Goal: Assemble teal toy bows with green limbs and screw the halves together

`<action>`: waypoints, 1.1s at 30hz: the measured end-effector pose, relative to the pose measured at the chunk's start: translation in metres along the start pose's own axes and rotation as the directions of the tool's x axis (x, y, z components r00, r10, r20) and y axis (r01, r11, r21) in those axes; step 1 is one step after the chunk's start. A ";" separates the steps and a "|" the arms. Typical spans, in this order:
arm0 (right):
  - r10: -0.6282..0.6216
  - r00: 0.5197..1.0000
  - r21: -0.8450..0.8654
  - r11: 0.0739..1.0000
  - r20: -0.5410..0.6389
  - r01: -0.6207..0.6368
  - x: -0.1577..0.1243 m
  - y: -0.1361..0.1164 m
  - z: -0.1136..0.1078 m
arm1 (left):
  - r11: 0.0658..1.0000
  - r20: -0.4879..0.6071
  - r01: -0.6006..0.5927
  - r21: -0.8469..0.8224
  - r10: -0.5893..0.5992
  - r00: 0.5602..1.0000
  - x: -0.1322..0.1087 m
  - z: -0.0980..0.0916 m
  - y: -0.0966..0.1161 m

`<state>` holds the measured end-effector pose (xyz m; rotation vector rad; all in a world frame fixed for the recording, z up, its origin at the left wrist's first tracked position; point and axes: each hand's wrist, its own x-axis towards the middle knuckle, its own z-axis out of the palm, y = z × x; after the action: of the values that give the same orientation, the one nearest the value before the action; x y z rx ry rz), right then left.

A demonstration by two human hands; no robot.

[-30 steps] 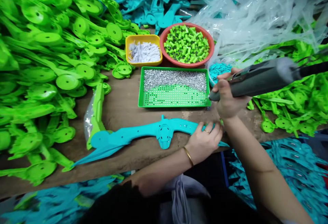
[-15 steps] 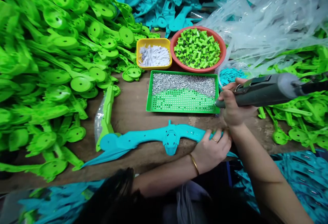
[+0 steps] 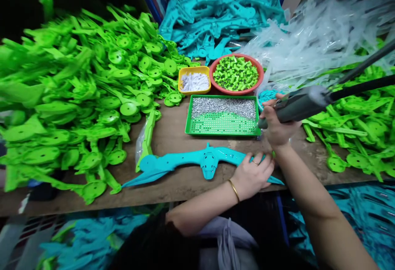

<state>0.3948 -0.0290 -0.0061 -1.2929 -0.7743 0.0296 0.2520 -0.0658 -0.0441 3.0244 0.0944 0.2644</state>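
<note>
A long blue plastic bow-shaped part (image 3: 185, 159) lies across the table in front of me. Over its right arm, my left hand (image 3: 253, 173) is closed, its fingers curled on the plastic and their tips partly hidden. My right hand (image 3: 279, 126) grips a grey electric screwdriver (image 3: 302, 104), held above the table to the right of the green tray and tilted so that its nose points left. Against the bow part's left end leans a lime-green plastic piece (image 3: 147, 138) with a clear plastic piece alongside.
The perforated green tray (image 3: 222, 134) holds many small screws. Behind it stand a yellow tub (image 3: 182, 88) of white strips and a red bowl (image 3: 212, 82) of green cylinders. Heaps of green parts (image 3: 92, 109), blue parts (image 3: 212, 19) and clear parts (image 3: 324, 27) surround the workspace.
The camera view has shifted up and back, showing more of the far side. Both hands keep their holds on the bow part and the screwdriver, with little visible motion.
</note>
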 end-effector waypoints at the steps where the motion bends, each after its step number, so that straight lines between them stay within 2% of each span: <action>1: -0.032 0.999 0.062 0.997 -0.031 0.034 0.004 -0.009 -0.005 | 1.000 0.003 0.001 0.002 -0.001 1.000 -0.002 -0.001 0.001; 3: -0.108 0.987 0.133 0.983 -0.119 0.123 0.016 -0.023 -0.022 | 1.000 0.016 -0.007 0.001 0.007 1.000 -0.008 -0.002 0.002; 6: -0.183 0.951 0.065 0.977 -0.249 0.205 0.034 -0.026 -0.054 | 1.000 0.024 -0.030 -0.003 0.030 0.999 -0.017 -0.002 0.004; 9: -0.157 0.925 -0.027 0.987 -0.346 0.158 0.043 -0.008 -0.081 | 1.000 -0.012 -0.031 0.004 0.031 0.999 -0.021 -0.001 0.003; 12: -0.099 0.929 -0.087 0.994 -0.356 0.072 0.040 0.010 -0.095 | 0.999 -0.047 -0.026 0.020 0.027 0.999 -0.021 0.000 0.002; 23: -0.047 0.956 -0.117 0.993 -0.288 0.014 0.033 0.020 -0.101 | 0.999 -0.049 -0.027 0.046 0.029 0.998 -0.018 -0.001 0.003; 28: -0.061 0.969 -0.079 0.996 -0.241 0.043 0.030 0.026 -0.101 | 0.998 -0.051 -0.035 0.044 0.037 0.998 -0.018 -0.001 0.003; 33: -0.059 0.965 -0.127 0.992 -0.255 0.027 0.029 0.027 -0.100 | 0.998 -0.054 -0.034 0.043 0.036 0.998 -0.019 0.000 0.003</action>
<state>0.4795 -0.0926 -0.0212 -1.3630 -0.5859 -0.2210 0.2339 -0.0701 -0.0470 3.0636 0.0518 0.3526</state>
